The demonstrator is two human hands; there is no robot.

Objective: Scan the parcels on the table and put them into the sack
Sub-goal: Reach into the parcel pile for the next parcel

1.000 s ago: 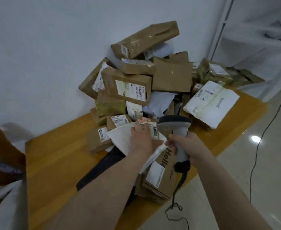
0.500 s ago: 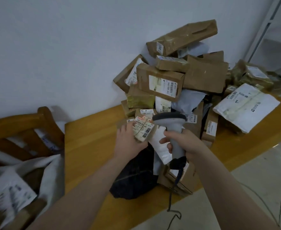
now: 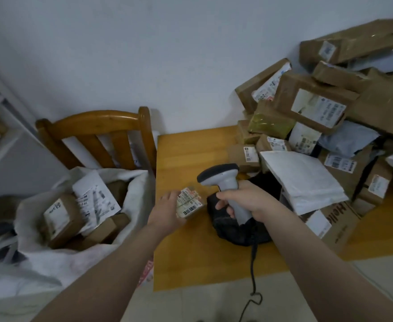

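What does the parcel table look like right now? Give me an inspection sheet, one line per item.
Surface: wooden table, bare at its left end.
Job's things: small parcel; scanner; pile of parcels against the wall; open sack beside the table, boxes inside.
Clutter: pink printed wrapper below the table edge, kind unclear.
Hands: left hand grips the small parcel; right hand grips the scanner.
Cables: scanner cable hangs off the table's front edge.
Surroundings: wooden chair behind the sack; white wall.
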